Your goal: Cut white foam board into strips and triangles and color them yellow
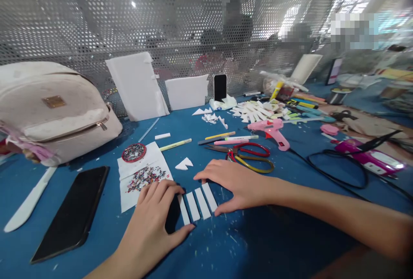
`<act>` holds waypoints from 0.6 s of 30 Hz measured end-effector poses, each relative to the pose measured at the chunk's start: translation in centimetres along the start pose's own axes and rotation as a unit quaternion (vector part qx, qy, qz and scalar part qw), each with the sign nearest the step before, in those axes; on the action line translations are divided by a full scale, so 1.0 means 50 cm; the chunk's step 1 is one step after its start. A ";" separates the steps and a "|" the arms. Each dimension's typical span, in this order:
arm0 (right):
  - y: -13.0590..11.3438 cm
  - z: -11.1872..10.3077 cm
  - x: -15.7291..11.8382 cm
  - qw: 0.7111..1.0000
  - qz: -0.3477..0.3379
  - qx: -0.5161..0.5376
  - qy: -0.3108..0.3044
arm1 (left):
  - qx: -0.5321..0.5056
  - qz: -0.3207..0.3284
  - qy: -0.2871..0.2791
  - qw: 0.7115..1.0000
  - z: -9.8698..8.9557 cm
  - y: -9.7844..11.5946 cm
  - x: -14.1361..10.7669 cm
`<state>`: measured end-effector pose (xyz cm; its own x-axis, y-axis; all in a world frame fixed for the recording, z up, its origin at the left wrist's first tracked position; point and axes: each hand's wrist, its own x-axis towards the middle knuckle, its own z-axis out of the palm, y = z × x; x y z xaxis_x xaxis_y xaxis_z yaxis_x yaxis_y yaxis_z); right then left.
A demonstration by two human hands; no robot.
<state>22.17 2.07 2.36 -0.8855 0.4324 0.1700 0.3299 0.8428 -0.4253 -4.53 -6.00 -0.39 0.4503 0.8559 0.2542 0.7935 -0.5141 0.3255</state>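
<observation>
Several white strips [201, 203] lie side by side on the blue table between my hands, with narrow gaps between them. My left hand [158, 210] rests at their left side, thumb and fingers apart around the ends of the leftmost strip. At the right side, my right hand [234, 184] spans the rightmost strip, its fingers near the top end and its thumb near the bottom end. Neither hand has anything lifted. Beyond my left hand, a white paper [125, 188] holds small multicoloured bits [146, 178]. Notched white scraps [184, 164] lie just past the strips.
Red-and-yellow-handled scissors [253, 152], pens [176, 144] and a pink glue gun [274, 132] with a black cable lie beyond my hands. A black tablet [74, 210] and white knife [30, 201] are left, near a bag [54, 111]. A pile of white pieces [258, 111] sits further back.
</observation>
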 end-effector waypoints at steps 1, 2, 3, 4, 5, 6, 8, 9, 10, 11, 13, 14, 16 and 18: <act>0.001 0.001 0.000 1.000 -0.003 0.002 0.002 | -0.001 -0.001 -0.001 1.000 -0.001 0.000 -0.001; 0.002 0.003 0.000 1.000 -0.004 0.005 0.002 | -0.002 0.000 -0.004 1.000 -0.003 -0.001 -0.001; 0.002 0.003 0.001 1.000 -0.005 0.007 0.002 | -0.005 0.005 -0.006 1.000 -0.009 -0.004 0.000; 0.001 0.003 0.001 1.000 -0.003 0.011 0.003 | -0.009 0.011 -0.009 1.000 -0.018 -0.010 0.003; 0.000 0.002 0.001 1.000 0.000 0.016 0.005 | -0.012 0.015 -0.011 1.000 -0.031 -0.019 0.006; -0.001 0.000 0.001 1.000 0.003 0.021 0.010 | -0.016 0.015 -0.009 1.000 -0.047 -0.032 0.009; -0.004 -0.006 0.000 0.999 0.013 0.032 0.022 | -0.019 -0.006 -0.006 1.000 -0.082 -0.066 0.013; -0.005 -0.009 0.000 0.999 0.019 0.035 0.028 | -0.016 -0.020 -0.006 1.000 -0.098 -0.086 0.012; -0.006 -0.011 -0.001 0.998 0.025 0.036 0.033 | -0.010 -0.034 -0.012 0.999 -0.112 -0.105 0.010; -0.007 -0.013 -0.001 0.998 0.029 0.036 0.037 | -0.010 -0.039 -0.027 0.999 -0.122 -0.123 0.006; -0.007 -0.013 -0.002 0.998 0.029 0.038 0.041 | -0.014 -0.036 -0.047 0.998 -0.131 -0.148 -0.004; -0.006 -0.012 -0.002 0.998 0.025 0.038 0.041 | -0.022 -0.036 -0.057 0.997 -0.129 -0.156 -0.010; -0.004 -0.008 -0.003 0.998 0.017 0.034 0.043 | -0.045 -0.043 -0.072 0.995 -0.122 -0.160 -0.018; -0.002 -0.005 -0.003 0.998 0.012 0.029 0.047 | -0.066 -0.047 -0.083 0.993 -0.113 -0.155 -0.021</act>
<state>22.35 2.02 2.61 -0.8422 0.4830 0.2396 0.3297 0.8129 -0.4800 -13.48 -3.22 1.98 0.4463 0.8925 0.0658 0.7799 -0.4239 0.4605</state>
